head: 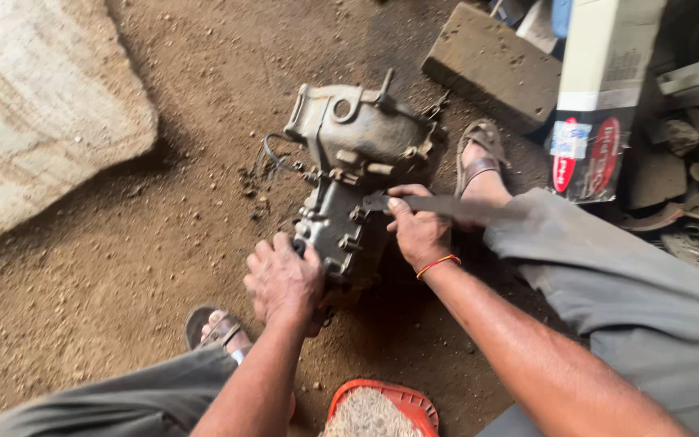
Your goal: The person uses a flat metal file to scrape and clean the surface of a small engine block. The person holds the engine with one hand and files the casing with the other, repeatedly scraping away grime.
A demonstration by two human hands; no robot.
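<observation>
Hands (285,279) clamped on gearbox (353,178), wrench (438,204)

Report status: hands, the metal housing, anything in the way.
Left hand gripping the housing's near end. Right hand holding a spanner on a bolt of the grey metal housing, which lies on dirt floor. Nothing blocking.

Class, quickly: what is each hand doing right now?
Left hand: closed, pressing on the grey metal gearbox casing.
Right hand: closed around a flat dark metal spanner.
</observation>
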